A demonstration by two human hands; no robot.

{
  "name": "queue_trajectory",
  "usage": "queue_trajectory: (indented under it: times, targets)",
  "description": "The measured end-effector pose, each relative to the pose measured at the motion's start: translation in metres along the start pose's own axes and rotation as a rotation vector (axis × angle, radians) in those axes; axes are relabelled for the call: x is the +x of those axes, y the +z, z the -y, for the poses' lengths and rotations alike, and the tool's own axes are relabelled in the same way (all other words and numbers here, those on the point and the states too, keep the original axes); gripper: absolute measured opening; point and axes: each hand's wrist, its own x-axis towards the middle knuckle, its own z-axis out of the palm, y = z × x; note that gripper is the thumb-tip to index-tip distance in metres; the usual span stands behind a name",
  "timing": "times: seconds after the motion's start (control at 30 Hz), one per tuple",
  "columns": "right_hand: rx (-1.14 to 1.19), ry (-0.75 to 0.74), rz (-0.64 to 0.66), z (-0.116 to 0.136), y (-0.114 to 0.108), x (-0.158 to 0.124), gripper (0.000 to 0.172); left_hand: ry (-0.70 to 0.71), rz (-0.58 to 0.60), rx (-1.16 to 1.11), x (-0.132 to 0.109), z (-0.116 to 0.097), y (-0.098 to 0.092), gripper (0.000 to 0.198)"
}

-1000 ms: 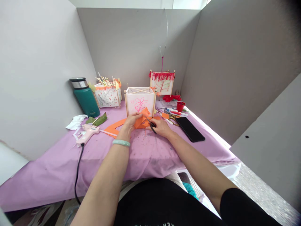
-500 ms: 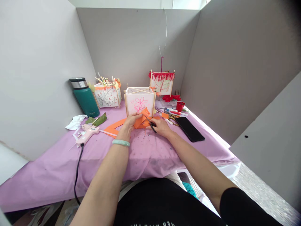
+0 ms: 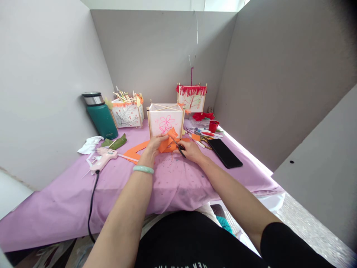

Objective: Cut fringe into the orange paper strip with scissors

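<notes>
Between the thumb and fingers of my left hand (image 3: 156, 144) is a piece of orange paper (image 3: 164, 145), its upper end cut into fringe. My right hand (image 3: 190, 150) grips black-handled scissors (image 3: 181, 147), whose blades point left and up against the paper. More orange paper (image 3: 132, 152) lies flat on the purple cloth (image 3: 178, 178) under and beside my hands. Directly behind them stands a white lantern (image 3: 166, 116) with a wooden stick frame and a pink flower drawn on its front. My fingers partly hide the scissors' handles.
On the left are a pink glue gun (image 3: 103, 160), crumpled tissue (image 3: 90, 144), a green leaf (image 3: 118, 142), a teal bottle (image 3: 100, 117) and a lantern holding sticks (image 3: 126, 114). At right lie a black phone (image 3: 225, 153), gold-handled scissors (image 3: 206, 141) and a red cup (image 3: 214, 126). A red-fringed lantern (image 3: 192, 99) hangs behind.
The scissor blades have shifted slightly up and left along the fringed end of the orange paper. Both hands stay in nearly the same place.
</notes>
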Motion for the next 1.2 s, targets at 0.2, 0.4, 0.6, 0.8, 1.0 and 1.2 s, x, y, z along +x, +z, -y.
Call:
queue_trajectory:
  times: [0.2,0.4,0.6,0.8,1.0,1.2]
  targets:
    - [0.000,0.003,0.003,-0.0002,-0.0004,0.0007,0.032,0.008,-0.013,0.025,-0.0006,-0.0005,0.0006,0.013]
    - [0.017,-0.001,-0.002,0.0006,0.0001,0.0000,0.031,0.017,-0.026,0.027,-0.0001,-0.0005,0.0009,0.012]
    - [0.048,0.000,0.021,0.0021,-0.0008,-0.0011,0.038,0.067,-0.046,-0.002,0.0015,-0.0006,-0.0018,0.011]
    - [0.071,0.001,0.038,0.0041,-0.0009,-0.0013,0.042,0.116,-0.121,-0.035,0.0020,-0.0019,-0.0020,0.014]
    - [0.098,-0.008,0.046,0.0040,-0.0016,-0.0012,0.043,0.152,-0.131,-0.034,0.0049,0.0002,-0.0036,0.016]
    - [0.101,-0.014,0.055,0.0032,-0.0011,-0.0005,0.041,0.153,-0.122,-0.027,0.0021,-0.0012,-0.0012,0.013]
